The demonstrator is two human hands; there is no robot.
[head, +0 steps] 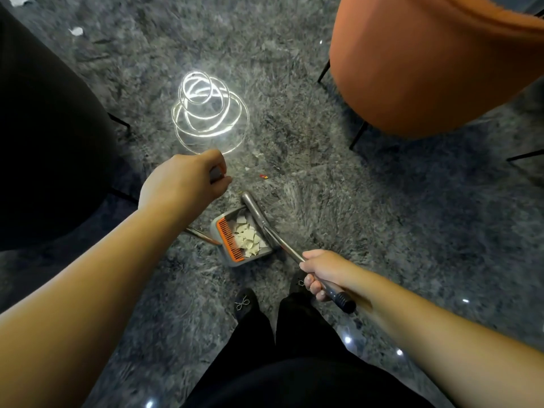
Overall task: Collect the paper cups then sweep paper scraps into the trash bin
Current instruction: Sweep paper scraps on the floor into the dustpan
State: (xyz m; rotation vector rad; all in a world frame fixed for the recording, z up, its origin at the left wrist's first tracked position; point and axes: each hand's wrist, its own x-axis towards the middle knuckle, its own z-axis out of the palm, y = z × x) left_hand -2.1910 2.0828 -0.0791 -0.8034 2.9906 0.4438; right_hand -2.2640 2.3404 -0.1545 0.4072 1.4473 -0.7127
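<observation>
floor (382, 231) grey marbled | dustpan (259, 258) grey, comb (230, 240) orange | paper scraps (248, 237) off-white | chair (426, 69) orange, legs black | broom handle (282, 244) silver, end black | trousers (294, 363) black

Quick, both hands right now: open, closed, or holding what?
Left hand: closed on the grey dustpan handle.
Right hand: fingers curled round the broom handle, bristles beside the dustpan of paper scraps.
</observation>
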